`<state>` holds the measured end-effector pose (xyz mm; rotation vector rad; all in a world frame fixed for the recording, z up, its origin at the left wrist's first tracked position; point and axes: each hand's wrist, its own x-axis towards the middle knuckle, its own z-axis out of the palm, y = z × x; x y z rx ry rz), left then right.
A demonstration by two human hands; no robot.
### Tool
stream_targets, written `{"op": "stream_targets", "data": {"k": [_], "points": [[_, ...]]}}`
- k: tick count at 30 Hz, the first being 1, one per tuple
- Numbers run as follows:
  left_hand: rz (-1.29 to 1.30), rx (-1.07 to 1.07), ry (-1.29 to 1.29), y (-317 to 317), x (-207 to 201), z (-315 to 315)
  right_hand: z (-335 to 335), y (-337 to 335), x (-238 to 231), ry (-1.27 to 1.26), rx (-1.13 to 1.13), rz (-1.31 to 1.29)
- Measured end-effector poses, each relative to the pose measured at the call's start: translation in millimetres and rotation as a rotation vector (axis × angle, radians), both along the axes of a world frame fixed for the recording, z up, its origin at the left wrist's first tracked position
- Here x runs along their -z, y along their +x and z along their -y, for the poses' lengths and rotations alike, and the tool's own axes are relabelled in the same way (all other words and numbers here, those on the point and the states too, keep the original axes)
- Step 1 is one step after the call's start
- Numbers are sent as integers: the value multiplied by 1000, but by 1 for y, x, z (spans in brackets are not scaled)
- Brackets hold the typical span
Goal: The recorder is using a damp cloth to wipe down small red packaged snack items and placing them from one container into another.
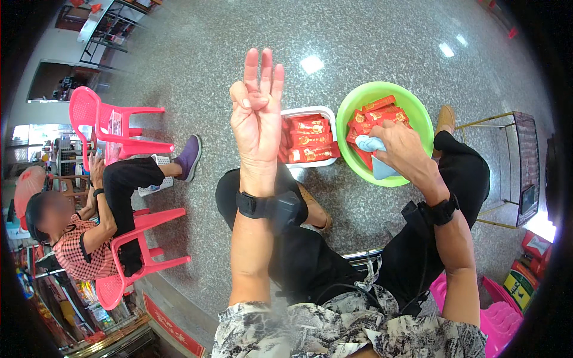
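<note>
Neighbouring green basin [419,107]: white basket [313,110]

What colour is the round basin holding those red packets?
The basin is lime green, clearest in the head view.

A pale blue cloth [383,169] is being held crumpled above a round lime-green basin [419,106], its lower part spreading near the basin's near side. Inside, slim red packets with gold print [384,113] are lying in a loose heap, pointing several ways. Similar red packets [309,141] are lying mostly crosswise in a white rectangular container [330,116] just to the left.
</note>
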<state>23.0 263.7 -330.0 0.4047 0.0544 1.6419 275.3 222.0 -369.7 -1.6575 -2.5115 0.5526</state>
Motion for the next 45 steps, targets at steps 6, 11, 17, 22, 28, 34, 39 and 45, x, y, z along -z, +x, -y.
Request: {"op": "stream_targets", "data": {"k": [6,11,17,22,28,34,39,45], "points": [[-12,-15,-37,1,0,2,-1,-2,-2,-24,-6,-13],[23,-16,-75,2,-1,2,-1,-2,-1,-45,8,-2],[-15,14,24,-2,6,-1,-1,-3,-2,-37,-3,4],[-68,5,11,-5,13,-5,-2,-3,0,-41,-4,22],[-90,-2,28,-11,10,-8,-3,-4,0,-27,-9,-8],[70,-331,-367,-57,54,-34,-5,-3,-6,-92,7,-15],[8,-163,-301,-35,60,-23,-2,7,5,-55,19,-44],[-19,-77,-259,-35,62,-26,-4,14,11,-86,-6,-40]]}}
